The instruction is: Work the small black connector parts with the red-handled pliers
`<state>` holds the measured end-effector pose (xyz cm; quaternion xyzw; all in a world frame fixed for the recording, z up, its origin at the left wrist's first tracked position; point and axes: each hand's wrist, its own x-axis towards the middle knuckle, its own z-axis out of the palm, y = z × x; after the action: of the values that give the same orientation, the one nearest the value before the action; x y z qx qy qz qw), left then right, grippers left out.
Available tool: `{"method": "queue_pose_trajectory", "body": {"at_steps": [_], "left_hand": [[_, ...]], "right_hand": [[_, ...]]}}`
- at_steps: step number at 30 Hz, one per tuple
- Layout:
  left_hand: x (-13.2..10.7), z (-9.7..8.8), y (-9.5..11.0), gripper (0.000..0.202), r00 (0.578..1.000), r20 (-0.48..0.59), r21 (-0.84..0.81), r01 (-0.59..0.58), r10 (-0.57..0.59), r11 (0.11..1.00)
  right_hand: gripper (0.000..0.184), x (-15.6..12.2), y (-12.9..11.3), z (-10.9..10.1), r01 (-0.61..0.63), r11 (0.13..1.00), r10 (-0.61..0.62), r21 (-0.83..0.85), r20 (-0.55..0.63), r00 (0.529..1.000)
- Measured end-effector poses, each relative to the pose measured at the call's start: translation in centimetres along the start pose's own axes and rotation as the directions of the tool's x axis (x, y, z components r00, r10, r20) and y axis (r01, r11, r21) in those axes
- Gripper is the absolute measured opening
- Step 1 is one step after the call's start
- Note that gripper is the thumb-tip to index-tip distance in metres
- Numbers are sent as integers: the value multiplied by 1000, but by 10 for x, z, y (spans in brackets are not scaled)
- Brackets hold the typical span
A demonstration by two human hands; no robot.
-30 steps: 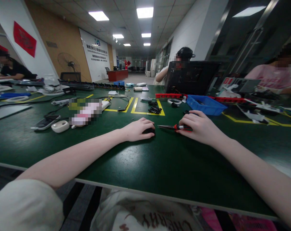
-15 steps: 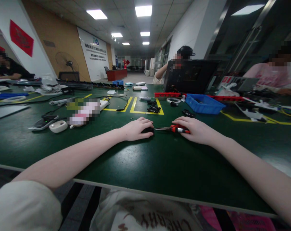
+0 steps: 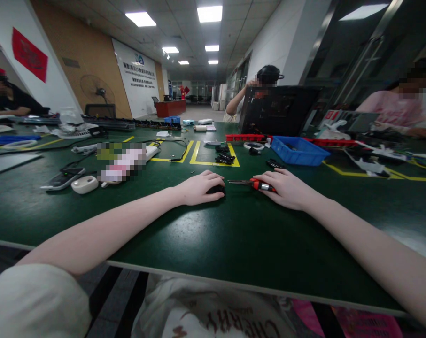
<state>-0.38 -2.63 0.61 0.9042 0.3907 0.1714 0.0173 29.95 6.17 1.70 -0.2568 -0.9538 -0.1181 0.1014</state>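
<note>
My left hand (image 3: 204, 188) is closed around a small black object (image 3: 216, 189) on the green table (image 3: 184, 244); most of it lies under the fingers, so its kind is unclear. Facing it, my right hand (image 3: 285, 188) grips red and black long-nose pliers (image 3: 260, 185). Their thin metal jaws point left, a small gap away from the black object. Beyond both hands sits a cluster of black parts (image 3: 225, 157) inside a yellow taped outline. A further black piece (image 3: 274, 163) lies just behind my right hand.
A blue bin (image 3: 300, 151) stands at the right, with a red strip (image 3: 246, 138) and a large black case (image 3: 278, 110) behind. At left lie a phone (image 3: 63, 179), a white rounded case (image 3: 85, 184) and cables. Several people sit around the table.
The pliers' tips have moved up and slightly away from the black object, and my right hand has tilted. My left hand stays put. A person behind the black case has raised a hand.
</note>
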Motion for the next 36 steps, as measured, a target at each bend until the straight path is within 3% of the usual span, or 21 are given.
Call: {"method": "queue_pose_trajectory", "body": {"at_steps": [15, 22, 36], "left_hand": [[1, 0, -1, 34, 1000, 20, 34, 1, -2, 999], [1, 0, -1, 35, 1000, 16, 22, -25, 25, 999], [0, -1, 0, 35, 999, 4, 1, -51, 51, 999]], "right_hand": [[46, 1, -11, 4, 51, 985, -85, -164, -207, 975], [47, 1, -15, 2, 45, 979, -84, -197, -194, 977], [33, -1, -16, 1, 58, 974, -85, -219, -116, 990]]}}
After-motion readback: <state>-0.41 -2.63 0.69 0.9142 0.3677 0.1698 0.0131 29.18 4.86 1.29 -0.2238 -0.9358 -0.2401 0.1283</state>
